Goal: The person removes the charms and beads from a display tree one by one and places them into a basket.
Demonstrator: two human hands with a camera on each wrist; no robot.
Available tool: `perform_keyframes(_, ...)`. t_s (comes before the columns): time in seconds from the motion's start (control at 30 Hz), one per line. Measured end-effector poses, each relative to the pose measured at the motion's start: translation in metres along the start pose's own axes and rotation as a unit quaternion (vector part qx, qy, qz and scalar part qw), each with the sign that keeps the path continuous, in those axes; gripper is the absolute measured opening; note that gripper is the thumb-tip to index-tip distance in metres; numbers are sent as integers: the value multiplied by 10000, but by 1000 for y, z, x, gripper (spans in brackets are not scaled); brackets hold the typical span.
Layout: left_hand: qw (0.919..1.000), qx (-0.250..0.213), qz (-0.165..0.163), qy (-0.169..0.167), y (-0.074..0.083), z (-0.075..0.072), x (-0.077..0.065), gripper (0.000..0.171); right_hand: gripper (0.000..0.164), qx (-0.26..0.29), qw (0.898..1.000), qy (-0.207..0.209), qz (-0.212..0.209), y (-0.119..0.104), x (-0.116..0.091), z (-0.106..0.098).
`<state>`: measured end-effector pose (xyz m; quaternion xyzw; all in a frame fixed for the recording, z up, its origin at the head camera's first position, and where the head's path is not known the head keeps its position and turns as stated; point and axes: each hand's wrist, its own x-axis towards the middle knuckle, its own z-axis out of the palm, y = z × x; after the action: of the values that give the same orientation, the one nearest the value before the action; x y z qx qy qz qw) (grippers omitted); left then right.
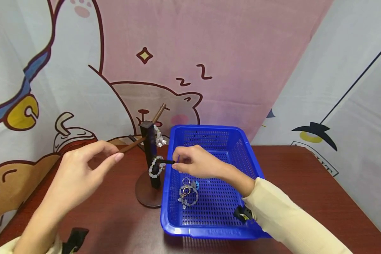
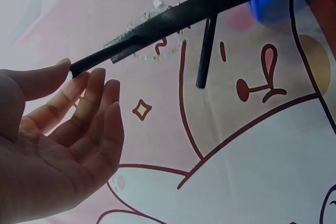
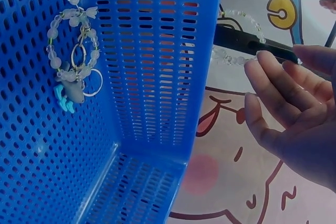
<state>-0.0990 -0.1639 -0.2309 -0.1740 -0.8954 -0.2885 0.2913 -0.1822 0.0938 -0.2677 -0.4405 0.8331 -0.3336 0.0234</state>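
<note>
Head — above, forward-down | left wrist: close, facing stand (image 1: 150, 150) | right wrist — close, sharing stand

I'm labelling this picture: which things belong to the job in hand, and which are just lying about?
Likely in the job: peg stand, hung bracelets, blue basket, trinkets inside it.

Likely just surroundings: table, printed backdrop.

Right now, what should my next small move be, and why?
Probably lower the right hand from the dark peg into the blue basket: a beaded bracelet already hangs round that peg, and another bracelet lies in the basket.
</note>
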Motion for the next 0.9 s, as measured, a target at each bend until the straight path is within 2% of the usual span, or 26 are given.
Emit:
perform_keyframes(0.17,9999,28,-158,-48,-6,-2,4,2,11,-33,9999,-67,-90,-3,1,2)
perform_keyframes(0.3,9991,-9,-417,-113,-11,-2,6,3,11,-31,9998,-97,-185,-6,1,4)
perform_keyframes(0.5,9983,-149,-556,-76,-21,-1,10,5,12,-32,9991,-157,-404,-10,2,9)
perform_keyframes(0.9,9940,-474,-905,-390,-37,-1,19,13,12,-10,9978,-312,-583,-20,3,20)
